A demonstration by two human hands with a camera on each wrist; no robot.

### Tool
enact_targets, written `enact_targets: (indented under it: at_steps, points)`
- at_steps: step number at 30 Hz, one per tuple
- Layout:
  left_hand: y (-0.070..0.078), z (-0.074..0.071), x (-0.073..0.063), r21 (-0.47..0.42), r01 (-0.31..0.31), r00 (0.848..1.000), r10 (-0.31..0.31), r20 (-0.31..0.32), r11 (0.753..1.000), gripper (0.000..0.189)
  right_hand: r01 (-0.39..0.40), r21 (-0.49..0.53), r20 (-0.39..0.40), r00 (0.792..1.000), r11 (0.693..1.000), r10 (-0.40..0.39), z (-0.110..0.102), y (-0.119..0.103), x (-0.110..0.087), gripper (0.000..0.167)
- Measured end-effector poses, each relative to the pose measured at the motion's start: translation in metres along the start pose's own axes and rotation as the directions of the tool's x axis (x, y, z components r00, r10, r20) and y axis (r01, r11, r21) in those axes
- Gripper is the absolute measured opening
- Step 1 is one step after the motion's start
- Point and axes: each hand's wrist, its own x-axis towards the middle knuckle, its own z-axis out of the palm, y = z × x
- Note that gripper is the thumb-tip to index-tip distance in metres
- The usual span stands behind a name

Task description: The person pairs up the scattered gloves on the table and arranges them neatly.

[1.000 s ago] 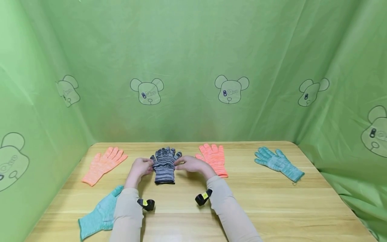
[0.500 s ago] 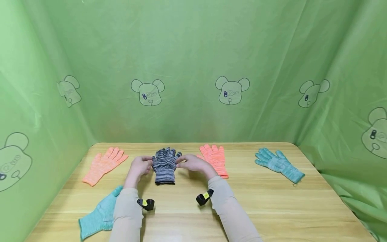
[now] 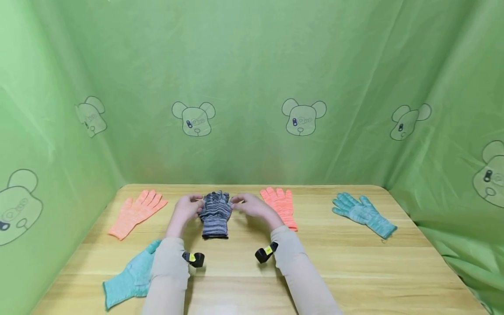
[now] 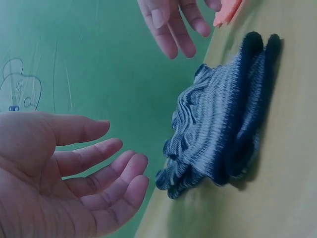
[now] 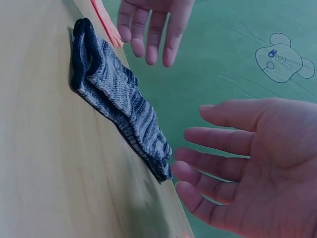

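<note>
A pair of black-and-grey striped knit gloves (image 3: 215,218) lies stacked near the table's back edge, cuffs toward me; both wrist views show two cuffs together. My left hand (image 3: 188,209) is at the left side of the gloves, its fingers loosely bent. At their right side is my right hand (image 3: 252,205), fingers reaching inward. In the left wrist view a gap shows between the left hand (image 4: 84,173) and the striped gloves (image 4: 213,114). The right wrist view has the right hand (image 5: 242,158) just beside the gloves' (image 5: 124,99) finger ends, palm bare.
Orange gloves lie to the left (image 3: 138,213) and right (image 3: 280,208) at the back. One teal glove (image 3: 130,275) lies front left, partly under the left sleeve; another teal glove (image 3: 364,214) lies back right. Green cloth walls (image 3: 252,57) enclose the wooden table (image 3: 354,271).
Both hands have moved a little forward along the striped gloves, toward their finger end. The outer glove fingers that spread to the sides earlier no longer show spread. The other gloves stay put.
</note>
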Motion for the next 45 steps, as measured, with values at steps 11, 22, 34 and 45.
enact_targets:
  at_steps: [11,22,34,45]
  points:
    - [0.009,0.001,0.022,-0.018,0.015,0.999,-0.015,0.038,1.000,0.037,0.001,0.004,-0.121,0.993,1.000,-0.001,-0.004,-0.004,0.024,0.030]
    - [0.009,0.000,0.042,0.004,0.047,0.997,-0.047,0.065,0.999,0.037,-0.037,0.017,-0.133,0.990,0.999,0.038,-0.003,-0.005,0.048,0.027]
    - [0.004,0.004,0.058,0.089,0.035,0.996,-0.043,0.080,0.995,0.027,-0.050,0.034,-0.117,0.992,0.998,0.054,0.005,0.007,0.065,0.024]
    - [-0.002,0.012,0.065,0.217,0.026,0.998,-0.037,0.045,0.976,0.013,-0.059,-0.037,-0.069,0.996,0.998,0.057,0.008,0.007,0.065,0.025]
